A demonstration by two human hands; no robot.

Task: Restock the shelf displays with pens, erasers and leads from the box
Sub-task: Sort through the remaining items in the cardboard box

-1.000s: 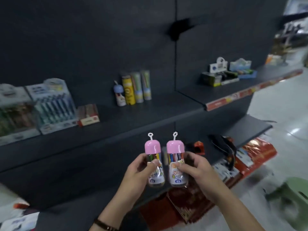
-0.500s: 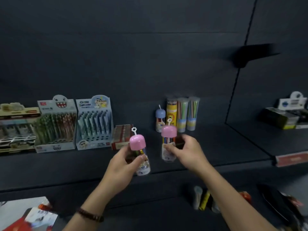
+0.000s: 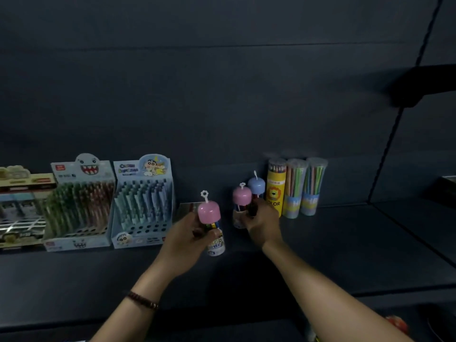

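I stand facing a dark shelf (image 3: 345, 243) backed by a dark wall panel, with both bare arms reaching forward over it.

My left hand (image 3: 187, 240), with a beaded bracelet (image 3: 143, 301) on its wrist, has its fingers (image 3: 197, 233) curled round the left pink-capped tube (image 3: 212, 225). This is a small clear tube of coloured pens with a domed pink cap and a white loop on top. It leans a little to the left over the near middle of the shelf. I cannot tell whether its base touches the shelf.

My right hand (image 3: 262, 223) is farther back and to the right. It grips the right pink-capped tube (image 3: 240, 206), which is upright. Its base is at shelf level, but contact is unclear. Just behind it, close enough to overlap in view, stands a matching blue-capped tube (image 3: 256, 185).

To the right of that, along the back of the shelf, stand a yellow coloured-pencil tube (image 3: 275, 188) with a lion on it and two clear tubes of pastel pencils (image 3: 303, 188), side by side.

To the left stand three upright pen display boxes in a row: a cartoon-boy box (image 3: 143, 203), a shark-mouth box (image 3: 79, 206), and a darker box (image 3: 22, 208) cut off by the frame edge. A small flat box (image 3: 187, 208) sits behind my left hand, partly hidden.
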